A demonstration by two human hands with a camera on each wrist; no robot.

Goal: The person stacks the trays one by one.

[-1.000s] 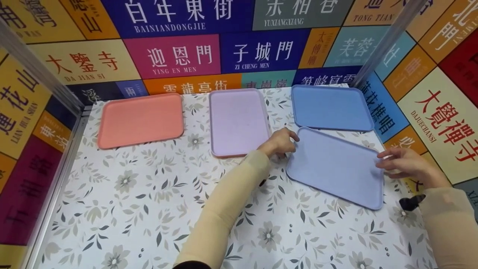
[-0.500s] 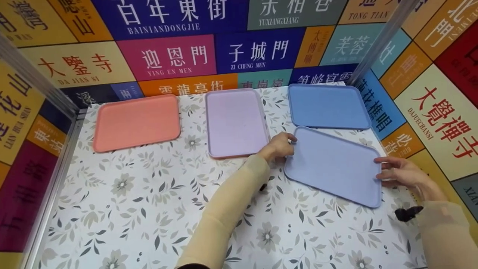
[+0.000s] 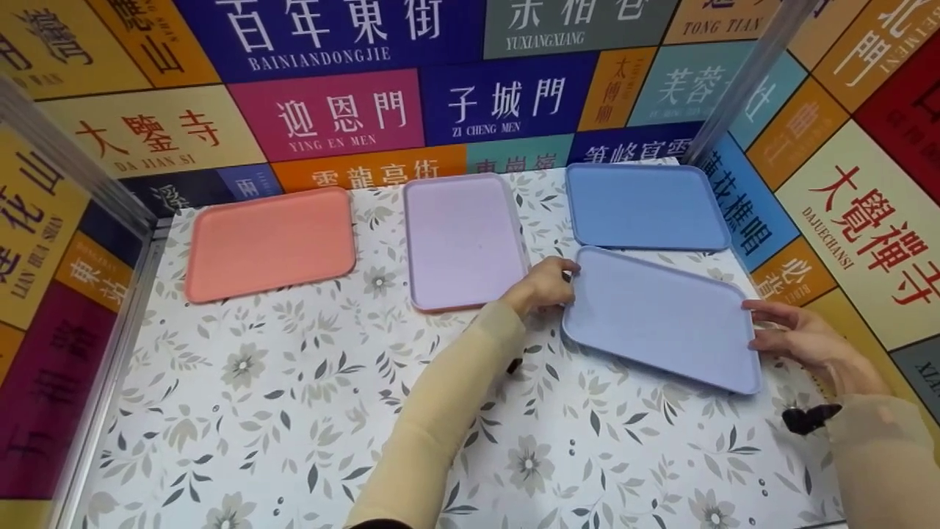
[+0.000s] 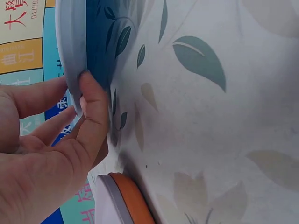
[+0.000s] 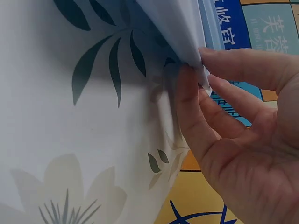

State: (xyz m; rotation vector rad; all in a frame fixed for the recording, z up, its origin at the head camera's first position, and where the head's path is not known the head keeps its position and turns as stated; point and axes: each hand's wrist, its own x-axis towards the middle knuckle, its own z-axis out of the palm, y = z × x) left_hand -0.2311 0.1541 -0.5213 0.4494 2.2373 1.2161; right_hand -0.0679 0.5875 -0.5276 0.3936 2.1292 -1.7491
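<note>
A periwinkle tray lies askew at the right of the table, its near edge lifted off the cloth. My left hand pinches its left short edge; in the left wrist view the thumb is on one side of the rim and the curled fingers are under it. At the opposite short edge my right hand grips the rim the same way, with thumb above and fingers beneath in the right wrist view. Just behind is a blue tray, overlapped by the periwinkle tray's far corner in the head view.
A lilac tray stands lengthwise at the middle, with an orange-red rim showing under it. Farther left lies a coral tray. The table bears a floral cloth. Walls with sign panels enclose the back and sides.
My right hand has closed on the right edge of the periwinkle tray. The tray's near right corner has risen and moved slightly away from me. The other trays stay put.
</note>
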